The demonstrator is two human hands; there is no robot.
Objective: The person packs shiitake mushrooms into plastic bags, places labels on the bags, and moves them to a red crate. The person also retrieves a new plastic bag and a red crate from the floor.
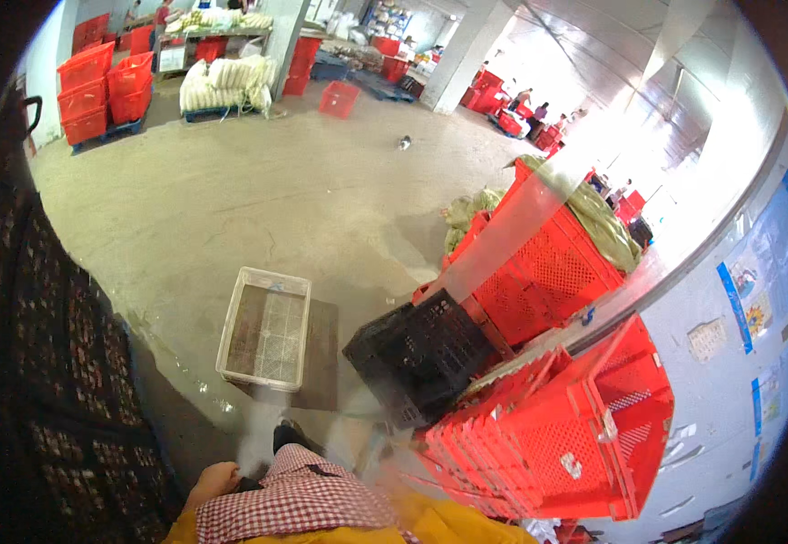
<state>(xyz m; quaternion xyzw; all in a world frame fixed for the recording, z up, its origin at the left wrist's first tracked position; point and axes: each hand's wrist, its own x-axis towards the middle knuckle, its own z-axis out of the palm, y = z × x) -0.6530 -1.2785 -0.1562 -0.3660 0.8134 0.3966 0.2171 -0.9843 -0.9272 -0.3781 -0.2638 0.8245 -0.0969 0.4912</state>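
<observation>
My left hand hangs low by my side with curled fingers, close to a checked red-and-white cloth over my front. Something small and dark sits right at its fingertips, and I cannot tell whether it is held. My right hand is out of view. On the floor ahead lies a shallow white plastic crate with a lattice bottom. To its right a black plastic crate leans at a tilt against red crates. One of my dark shoes shows below the white crate.
Black crates rise along my left. Nested red plastic crates line the right wall; larger red crates behind bear a green cover. A translucent strip hangs across the right. Bagged pale vegetables on a pallet, a pillar and people stand farther back.
</observation>
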